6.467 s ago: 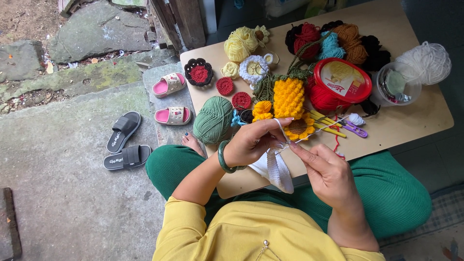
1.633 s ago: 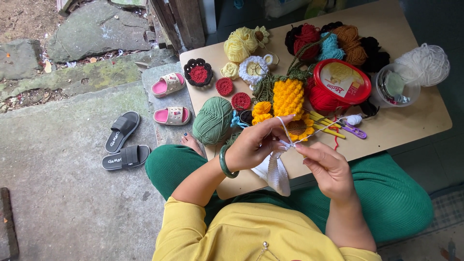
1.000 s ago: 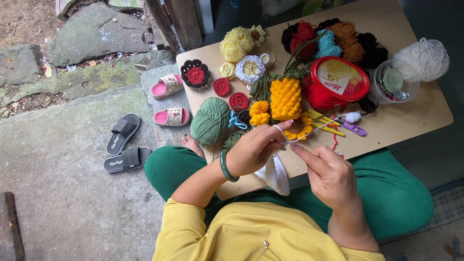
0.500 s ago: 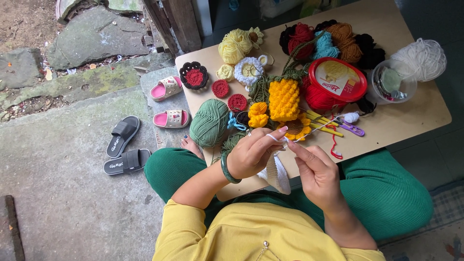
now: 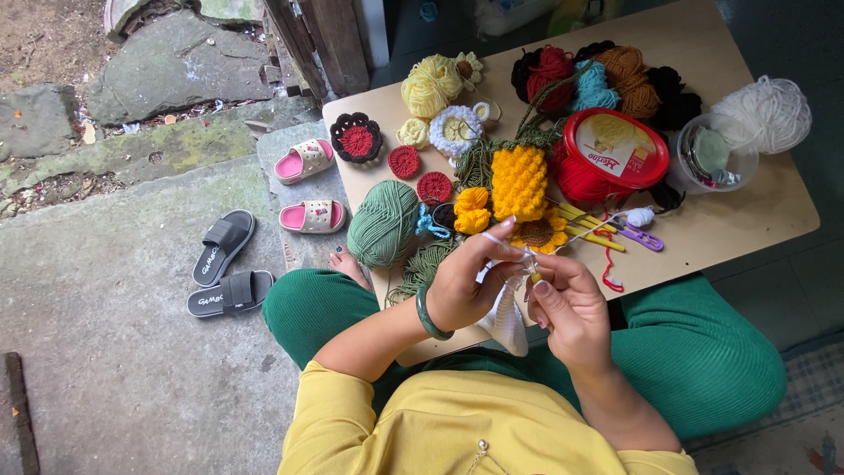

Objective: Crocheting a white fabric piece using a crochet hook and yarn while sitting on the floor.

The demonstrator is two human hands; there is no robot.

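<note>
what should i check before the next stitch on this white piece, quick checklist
1. Left hand pinching the white crochet piece: ok.
2. Right hand gripping the hook: ok, tip hidden.
3. White yarn strand running free to the hands: ok, no snag visible.
4. Loop on hook: cannot tell, too small.
5. Green yarn ball apart from the working strand: ok.
6. Spare hooks lying flat on the table: ok.
</note>
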